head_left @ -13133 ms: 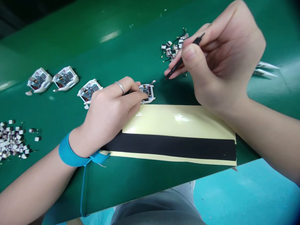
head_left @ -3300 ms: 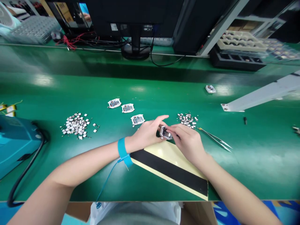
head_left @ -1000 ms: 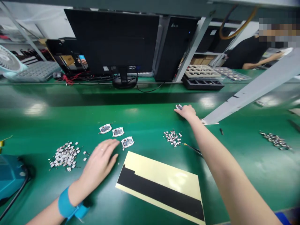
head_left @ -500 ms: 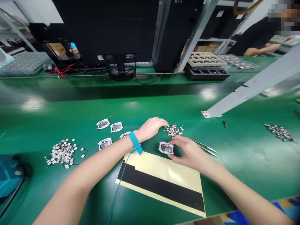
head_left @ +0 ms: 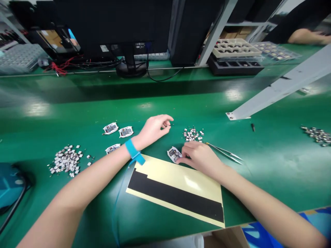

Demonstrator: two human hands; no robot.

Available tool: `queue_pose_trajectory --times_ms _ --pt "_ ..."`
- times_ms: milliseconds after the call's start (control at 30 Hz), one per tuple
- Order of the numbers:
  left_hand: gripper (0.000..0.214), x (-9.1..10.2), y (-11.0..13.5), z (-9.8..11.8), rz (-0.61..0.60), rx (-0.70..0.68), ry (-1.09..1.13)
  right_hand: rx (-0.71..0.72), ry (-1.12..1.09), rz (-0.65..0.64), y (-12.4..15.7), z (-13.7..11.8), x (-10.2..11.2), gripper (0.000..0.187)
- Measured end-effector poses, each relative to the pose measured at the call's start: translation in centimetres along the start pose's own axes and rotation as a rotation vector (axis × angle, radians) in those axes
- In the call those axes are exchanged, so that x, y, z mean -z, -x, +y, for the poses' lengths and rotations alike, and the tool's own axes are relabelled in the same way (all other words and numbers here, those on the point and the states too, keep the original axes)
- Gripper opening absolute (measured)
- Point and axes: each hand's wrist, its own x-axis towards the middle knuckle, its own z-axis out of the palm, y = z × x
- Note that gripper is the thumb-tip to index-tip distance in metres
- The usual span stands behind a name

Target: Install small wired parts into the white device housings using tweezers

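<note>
We have one case (head_left: 174, 154) at the far edge of the sheet (head_left: 168, 175), open side up with its circuitry showing; whether it rests on the surface (head_left: 271, 186) or sits slightly above, we cannot tell. Our right hand (head_left: 199, 155) grasps it by the right end, between thumb and fingers. Our left hand (head_left: 156, 129) is loosely curled beyond the sheet, apart from the case (the fingertips may pinch something tiny, but we cannot tell).

We judge the step in hand to be positioning this case for close work. The next move probably calls for us to hold the right grip steady and bring the left hand in to the case's free end. The heap (head_left: 192, 134) of small parts lies beyond the sheet, and the tweezers (head_left: 218, 148) lie off its far right corner, handy for fine work. Three more cases (head_left: 126, 132) show beyond its left end, one partly behind our left forearm (head_left: 85, 186).
</note>
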Motion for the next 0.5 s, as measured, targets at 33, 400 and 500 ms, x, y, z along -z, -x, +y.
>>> queue_pose_trajectory --times_ms 33,400,500 --pt "0.023 0.9 1.0 0.4 0.025 0.025 0.022 0.088 -0.028 -0.022 -0.3 0.3 0.3 0.021" --pt "0.025 -1.0 10.4 3.2 -0.169 -0.279 -0.431 0.430 0.164 -0.003 -3.3 -1.4 -0.1 0.022" --pt "0.026 -0.9 10.6 3.3 -0.146 -0.320 -0.571 0.450 0.185 0.008 -3.2 -2.1 -0.2 0.021"
